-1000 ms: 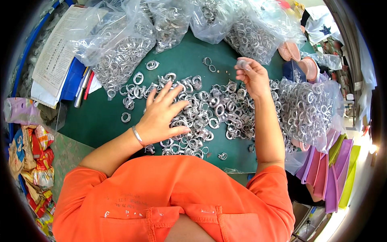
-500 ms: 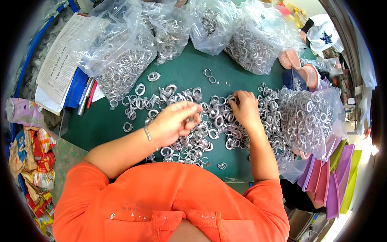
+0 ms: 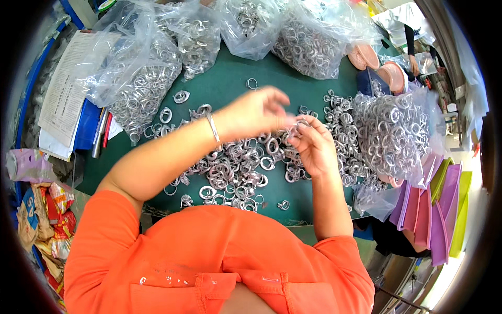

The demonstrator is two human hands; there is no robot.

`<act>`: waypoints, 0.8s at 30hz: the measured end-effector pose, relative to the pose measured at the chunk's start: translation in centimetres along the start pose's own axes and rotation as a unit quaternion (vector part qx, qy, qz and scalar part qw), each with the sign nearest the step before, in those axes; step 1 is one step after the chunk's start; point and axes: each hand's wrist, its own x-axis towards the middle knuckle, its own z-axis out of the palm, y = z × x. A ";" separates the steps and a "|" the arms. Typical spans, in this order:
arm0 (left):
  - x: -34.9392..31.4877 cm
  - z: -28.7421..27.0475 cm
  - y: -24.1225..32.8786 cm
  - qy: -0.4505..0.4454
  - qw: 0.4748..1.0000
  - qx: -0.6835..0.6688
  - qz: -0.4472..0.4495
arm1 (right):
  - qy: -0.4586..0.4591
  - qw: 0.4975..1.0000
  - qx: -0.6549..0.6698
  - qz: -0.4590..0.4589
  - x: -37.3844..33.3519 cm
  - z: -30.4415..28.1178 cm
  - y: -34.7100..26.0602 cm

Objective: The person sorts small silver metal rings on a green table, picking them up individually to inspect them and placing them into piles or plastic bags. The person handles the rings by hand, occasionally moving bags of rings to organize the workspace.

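My right hand (image 3: 318, 146) is closed, thumb and fingertips pinching a small silvery metal ring (image 3: 301, 124) above the table. My left hand (image 3: 256, 114) reaches across the table, its fingertips close to that ring. Motion blurs its fingers, so whether it holds anything is unclear. Beneath and in front of both hands lies a loose pile of grey metal rings (image 3: 232, 167), some linked or stacked together. To the right of my right hand is another heap of rings (image 3: 340, 115). A single ring (image 3: 252, 83) lies beyond my left hand.
Clear plastic bags full of rings stand along the far side, one bag (image 3: 308, 49) at centre right. Another bulging bag (image 3: 392, 133) sits at the right. Papers (image 3: 73, 89) and pens (image 3: 102, 131) lie at the left. Purple, pink and green strips (image 3: 439, 209) hang beyond the right edge.
My left hand has moved right and farther out, toward my right hand. The right hand has lifted from the pile with a ring in its fingertips. The whole view has shifted slightly.
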 end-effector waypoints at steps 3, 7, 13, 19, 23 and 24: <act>-1.4 2.3 -2.5 0.017 0.994 -0.104 0.039 | -0.013 1.000 0.010 0.000 -0.5 1.3 0.5; -2.9 2.0 -2.2 0.061 0.990 -0.124 0.004 | -0.058 0.997 -0.023 -0.035 -1.2 1.5 1.0; -4.7 2.3 -1.9 0.058 0.979 -0.190 -0.049 | -0.094 0.979 -0.133 -0.118 -2.1 2.2 2.3; -5.9 2.9 -2.5 0.093 0.992 -0.079 -0.023 | -0.035 0.966 -0.229 -0.113 -3.1 2.0 3.5; -6.9 2.6 -2.1 0.042 0.996 -0.072 -0.039 | -0.046 0.968 -0.244 0.022 -3.9 1.6 2.9; -7.1 2.5 -2.0 0.032 0.992 -0.104 -0.056 | -0.049 0.964 -0.260 0.023 -4.1 1.4 3.0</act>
